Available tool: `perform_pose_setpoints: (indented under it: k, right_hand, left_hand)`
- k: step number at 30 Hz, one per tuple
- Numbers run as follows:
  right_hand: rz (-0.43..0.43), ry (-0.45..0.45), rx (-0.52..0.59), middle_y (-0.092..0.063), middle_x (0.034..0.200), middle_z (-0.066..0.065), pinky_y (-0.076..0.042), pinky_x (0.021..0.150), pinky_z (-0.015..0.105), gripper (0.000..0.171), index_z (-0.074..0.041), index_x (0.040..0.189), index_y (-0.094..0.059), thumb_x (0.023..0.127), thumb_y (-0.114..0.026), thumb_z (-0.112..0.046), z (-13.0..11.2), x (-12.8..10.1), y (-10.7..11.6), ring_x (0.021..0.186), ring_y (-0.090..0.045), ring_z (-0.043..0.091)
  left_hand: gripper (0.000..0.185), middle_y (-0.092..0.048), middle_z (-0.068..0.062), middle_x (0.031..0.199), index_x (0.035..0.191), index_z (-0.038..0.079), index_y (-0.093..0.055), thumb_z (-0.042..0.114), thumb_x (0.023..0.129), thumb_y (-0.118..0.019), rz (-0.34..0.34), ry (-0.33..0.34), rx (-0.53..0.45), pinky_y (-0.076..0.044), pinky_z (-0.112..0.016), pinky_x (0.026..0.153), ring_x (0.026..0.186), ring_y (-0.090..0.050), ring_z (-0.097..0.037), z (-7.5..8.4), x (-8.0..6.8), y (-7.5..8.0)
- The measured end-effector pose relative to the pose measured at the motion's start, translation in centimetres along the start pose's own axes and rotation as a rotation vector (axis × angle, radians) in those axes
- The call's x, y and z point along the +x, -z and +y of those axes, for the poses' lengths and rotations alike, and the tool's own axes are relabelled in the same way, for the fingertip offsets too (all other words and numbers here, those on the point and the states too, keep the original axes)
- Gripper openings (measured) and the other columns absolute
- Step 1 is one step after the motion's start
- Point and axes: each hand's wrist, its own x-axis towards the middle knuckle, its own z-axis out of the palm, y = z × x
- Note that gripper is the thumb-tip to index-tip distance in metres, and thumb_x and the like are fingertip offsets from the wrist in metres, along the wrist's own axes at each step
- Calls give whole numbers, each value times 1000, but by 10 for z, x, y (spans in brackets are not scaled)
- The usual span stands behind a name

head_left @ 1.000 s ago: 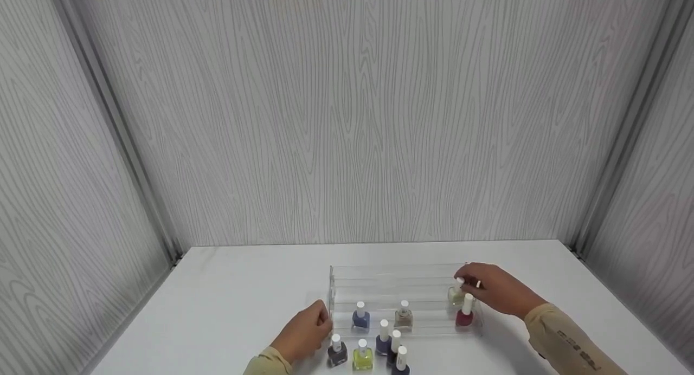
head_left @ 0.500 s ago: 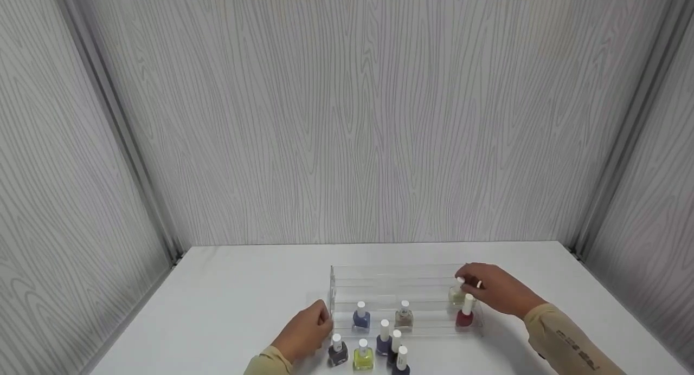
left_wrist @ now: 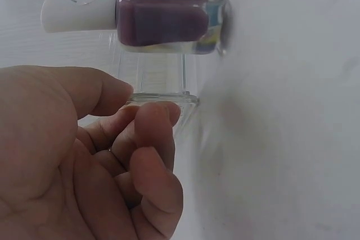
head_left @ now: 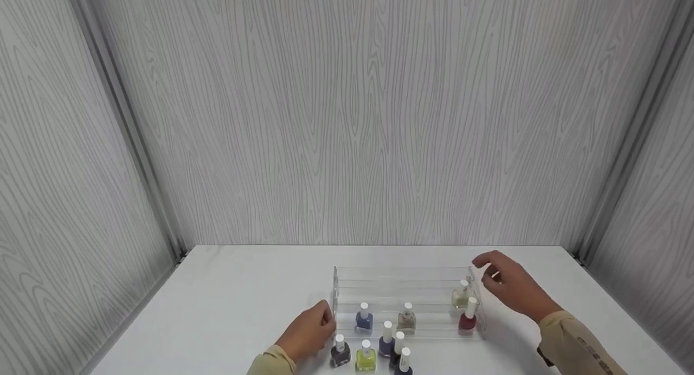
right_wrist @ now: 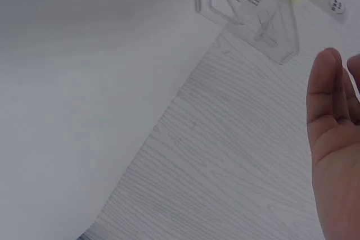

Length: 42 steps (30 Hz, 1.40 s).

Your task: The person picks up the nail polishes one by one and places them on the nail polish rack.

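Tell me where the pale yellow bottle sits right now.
In the head view, the pale yellow bottle stands at the clear rack's right end, behind the red bottle.

Nine nail polish bottles (head_left: 406,316); one clear tiered rack (head_left: 404,275); two hands (head_left: 512,288).

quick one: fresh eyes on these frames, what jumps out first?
The clear tiered rack at the middle of the white table, with four bottles standing on its steps: blue, beige, pale yellow and red. A cluster of loose bottles stands in front of it. The left hand touches the rack's front left corner, while the right hand hovers open by its right end.
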Motion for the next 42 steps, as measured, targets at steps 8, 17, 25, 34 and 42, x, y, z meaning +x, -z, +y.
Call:
perform_pose_setpoints:
  k: [8, 17, 25, 34, 42]
  right_hand:
    - [472, 93, 253, -62, 98, 2, -47, 73, 16, 23, -1, 105, -62, 92, -53, 16, -35, -13, -8, 82, -59, 12]
    - [235, 170, 230, -63, 101, -9, -50, 78, 23, 28, -15, 105, -63, 94, -64, 10, -85, -28, -21, 87, -61, 10]
    - [46, 221, 106, -60, 100, -16, -54, 79, 28, 31, -25, 110, -61, 96, -65, 2, -105, -38, -16, 88, -59, 5]
    - [-43, 202, 96, -63, 100, -14, -54, 73, 27, 25, -23, 110, -62, 98, -65, -2, -101, -37, -22, 85, -61, 4]
    - [-117, 174, 98, -63, 98, -14, -55, 72, 26, 21, -22, 107, -63, 98, -66, -4, -101, -38, -30, 84, -62, 3]
  left_hand:
    - [14, -51, 1, 72, 91, 12, -48, 15, 103, -54, 12, -34, 5, -43, -29, 53, 61, -55, -13, 0, -2, 1]
    - [14, -52, 1, 73, 90, 13, -48, 16, 102, -55, 22, -31, -13, -44, -29, 54, 63, -56, -14, 0, -4, 1]
    - [13, -54, 0, 74, 90, 13, -49, 15, 102, -55, 15, -29, -9, -44, -30, 53, 62, -56, -15, 2, -5, 0]
    - [13, -54, 1, 73, 91, 13, -49, 15, 102, -55, 22, -29, 12, -43, -30, 54, 62, -56, -14, 4, -2, 1]
    - [13, -54, -1, 73, 91, 12, -49, 16, 103, -54, 6, -7, 4, -43, -30, 54, 63, -56, -15, 0, -1, -1]
